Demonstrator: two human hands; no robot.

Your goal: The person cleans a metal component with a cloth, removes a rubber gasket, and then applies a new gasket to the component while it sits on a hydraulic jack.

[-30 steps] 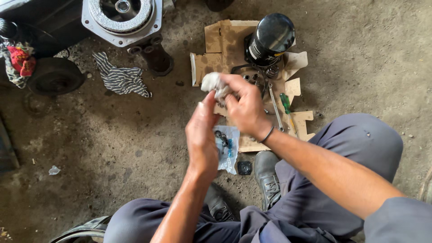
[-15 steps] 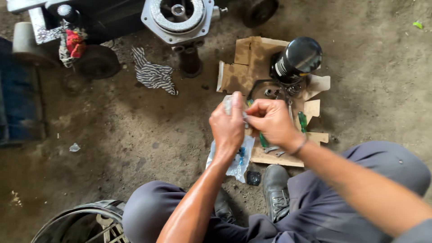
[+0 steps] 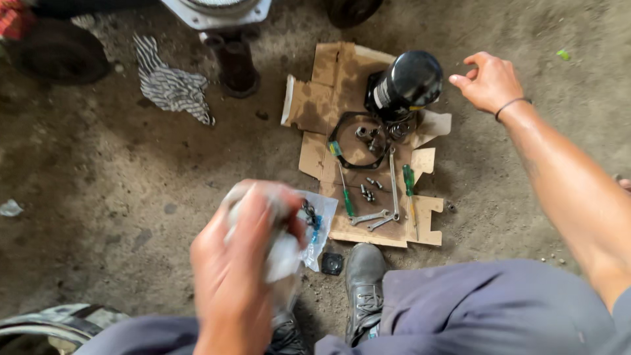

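My left hand (image 3: 240, 263) is raised close to the camera and blurred, closed around a crumpled clear plastic bag (image 3: 282, 253) with small dark and blue parts showing at its edge. My right hand (image 3: 490, 82) is stretched out to the right of a black cylinder (image 3: 407, 82), fingers loosely curled, holding nothing. The cylinder stands on a flattened piece of cardboard (image 3: 328, 79). On the cardboard lie a black ring gasket (image 3: 335, 135), two wrenches (image 3: 388, 210), two green-handled screwdrivers (image 3: 409, 190) and several bolts (image 3: 368, 190).
A striped rag (image 3: 171, 85) lies on the concrete floor at left. A machine base (image 3: 230, 59) and a wheel (image 3: 56, 52) stand along the top edge. My grey shoe (image 3: 365, 283) and trouser legs fill the bottom. A small black part (image 3: 332, 263) sits beside the shoe.
My two hands were together on the bag in front of me. The right hand has let go and swung out to the right past the black cylinder; the left keeps the bag.
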